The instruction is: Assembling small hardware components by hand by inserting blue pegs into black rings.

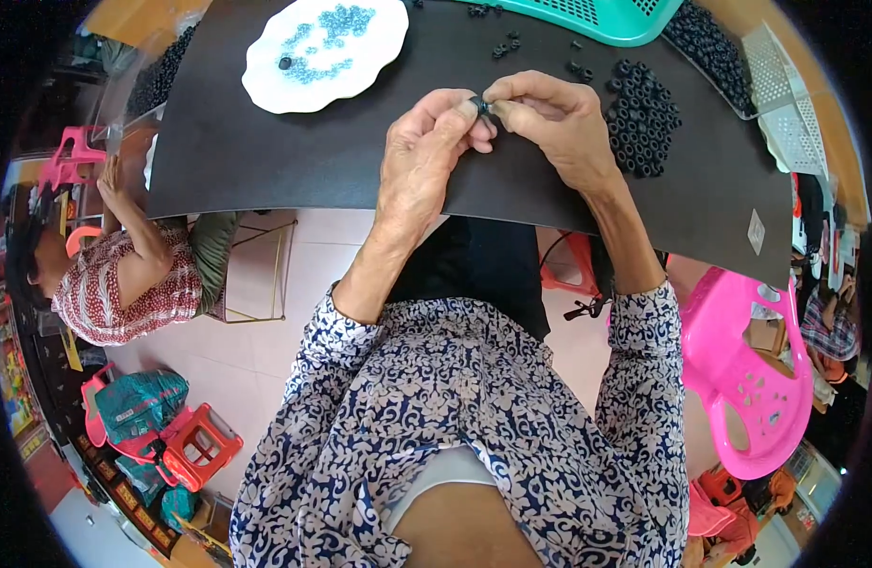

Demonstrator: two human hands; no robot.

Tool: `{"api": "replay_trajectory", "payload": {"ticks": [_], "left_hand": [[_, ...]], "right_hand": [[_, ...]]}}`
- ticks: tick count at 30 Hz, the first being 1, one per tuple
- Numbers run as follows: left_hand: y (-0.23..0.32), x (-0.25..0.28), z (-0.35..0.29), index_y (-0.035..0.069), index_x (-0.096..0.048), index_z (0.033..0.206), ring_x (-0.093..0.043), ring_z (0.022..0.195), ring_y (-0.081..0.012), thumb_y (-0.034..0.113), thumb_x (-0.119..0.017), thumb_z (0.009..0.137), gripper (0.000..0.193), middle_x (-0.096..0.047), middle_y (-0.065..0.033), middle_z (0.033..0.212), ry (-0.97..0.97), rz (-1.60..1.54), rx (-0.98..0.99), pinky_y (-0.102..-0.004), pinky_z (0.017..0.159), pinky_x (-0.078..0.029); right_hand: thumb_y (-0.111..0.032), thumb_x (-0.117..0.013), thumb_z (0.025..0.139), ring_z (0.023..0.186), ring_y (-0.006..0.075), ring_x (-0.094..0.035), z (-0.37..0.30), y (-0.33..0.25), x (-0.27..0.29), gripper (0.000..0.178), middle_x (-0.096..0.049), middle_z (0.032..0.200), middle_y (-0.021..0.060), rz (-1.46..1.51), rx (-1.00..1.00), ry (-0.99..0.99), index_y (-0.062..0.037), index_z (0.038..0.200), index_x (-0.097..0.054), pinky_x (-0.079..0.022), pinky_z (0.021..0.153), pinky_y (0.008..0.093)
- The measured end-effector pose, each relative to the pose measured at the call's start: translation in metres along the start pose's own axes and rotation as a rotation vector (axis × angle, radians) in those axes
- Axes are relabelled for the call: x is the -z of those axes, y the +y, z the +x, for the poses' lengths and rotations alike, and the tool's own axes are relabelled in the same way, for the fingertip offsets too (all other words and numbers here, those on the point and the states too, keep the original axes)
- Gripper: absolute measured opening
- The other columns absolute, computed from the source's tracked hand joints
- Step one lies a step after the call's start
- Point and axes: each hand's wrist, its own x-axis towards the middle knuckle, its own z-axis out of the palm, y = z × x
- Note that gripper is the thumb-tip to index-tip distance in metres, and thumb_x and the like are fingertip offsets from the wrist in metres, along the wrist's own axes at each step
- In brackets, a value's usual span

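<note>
My left hand (422, 151) and my right hand (563, 123) meet above the dark table. A small black part (480, 106) is pinched between the left thumb and fingers. The right thumb and forefinger press together at its right side; what sits between their tips is too small to make out. A heap of black ring-shaped parts (642, 128) lies on the table just right of my right hand. To the far left, a white scalloped plate (265, 90) carries many tiny clear bluish pieces (334, 28) and one black part (284, 63).
Several loose black parts (505, 45) lie beyond my hands, near a green basket (634, 36). More black parts (708, 52) fill a container at the far right, beside a white perforated basket (791, 104). A pink chair (753, 379) stands right; another person (133, 275) sits left.
</note>
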Motion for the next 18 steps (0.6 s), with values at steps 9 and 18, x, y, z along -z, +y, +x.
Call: {"api": "replay_trajectory", "payload": {"ticks": [9,18], "left_hand": [[-0.0051,0.0036,0.0056,-0.003,-0.059,0.106,-0.060,0.081,-0.0174,0.017,-0.053,0.096,0.024,-0.062,-0.0084,0.083,-0.058,0.080,0.000,-0.0318,0.079,-0.050],[-0.0079,0.0061,0.0061,-0.005,-0.059,0.102,-0.060,0.079,-0.0149,0.012,-0.051,0.097,0.020,-0.063,-0.0084,0.083,-0.065,-0.056,0.018,-0.0277,0.077,-0.050]], "right_hand": [[0.002,-0.061,0.088,0.081,0.0092,-0.060,0.0033,0.0070,0.0057,0.015,-0.064,0.090,0.0032,0.052,0.028,-0.045,0.0030,0.102,-0.063,-0.049,0.076,0.0219],[-0.002,-0.062,0.089,0.078,0.0074,-0.058,0.0042,0.0116,0.0042,0.013,-0.063,0.086,0.0021,0.051,0.080,-0.067,0.0024,0.101,-0.063,-0.048,0.073,0.0205]]}}
